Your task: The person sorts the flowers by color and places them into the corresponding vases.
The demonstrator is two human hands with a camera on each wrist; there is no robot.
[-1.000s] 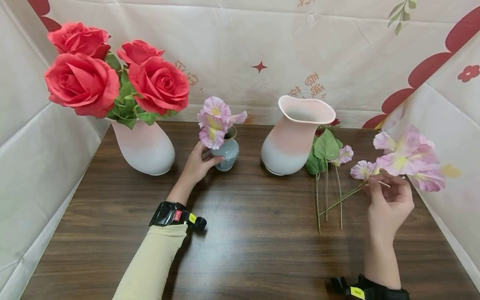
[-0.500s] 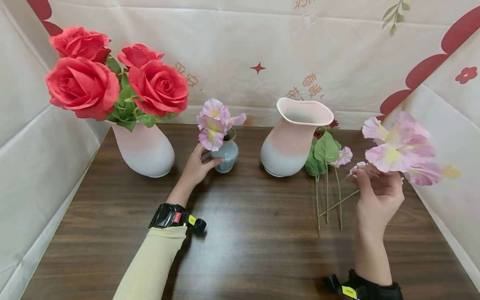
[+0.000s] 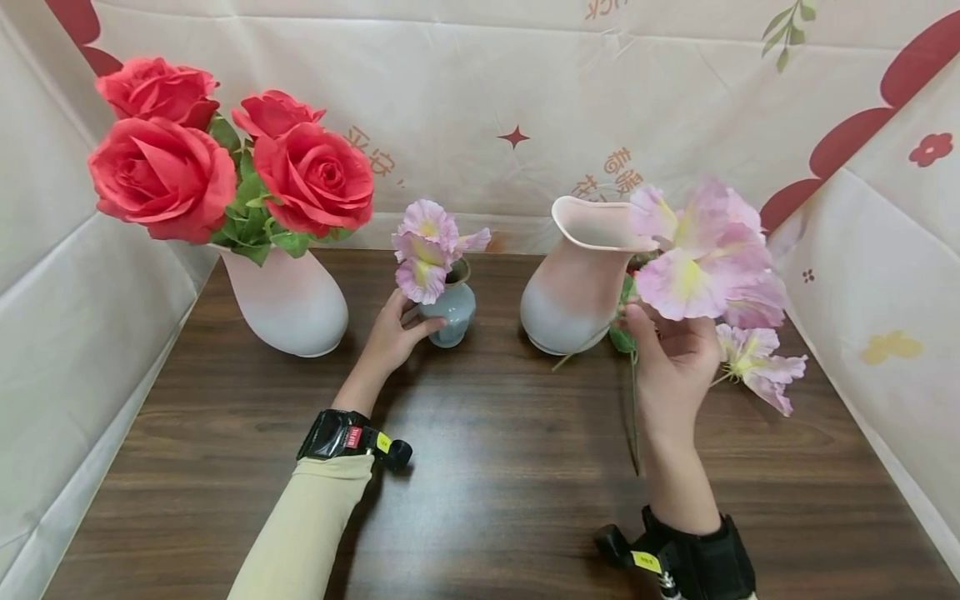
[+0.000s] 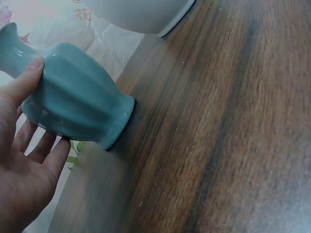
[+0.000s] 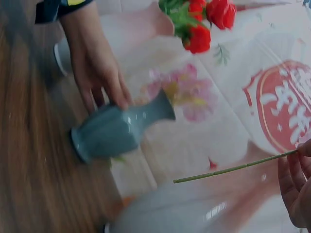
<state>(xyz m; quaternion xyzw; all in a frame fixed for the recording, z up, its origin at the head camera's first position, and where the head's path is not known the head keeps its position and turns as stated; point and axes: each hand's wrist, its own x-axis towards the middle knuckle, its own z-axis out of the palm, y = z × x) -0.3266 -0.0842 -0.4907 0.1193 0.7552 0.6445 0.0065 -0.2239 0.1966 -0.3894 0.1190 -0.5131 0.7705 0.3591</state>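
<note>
In the head view my left hand grips a small blue-green vase between thumb and fingers. A pink-purple flower with yellow centres leans from its mouth. In the left wrist view the vase stands with its foot at the table. My right hand pinches a stem beneath large pink-purple blooms beside the taller vase. The right wrist view shows the bare green stem reaching out from the fingers. A smaller pink bloom shows just right of this hand, its thin stem running behind it.
A tall pink-and-white vase stands between the hands. Another vase holding red roses is at the left. Green leaves and a stem lie partly hidden behind my right hand. A cloth backdrop rises behind the table.
My right hand has moved left with the flower, whose blooms now overlap the tall vase's rim. It now hides most of the loose stems. My left hand stays on the small vase.
</note>
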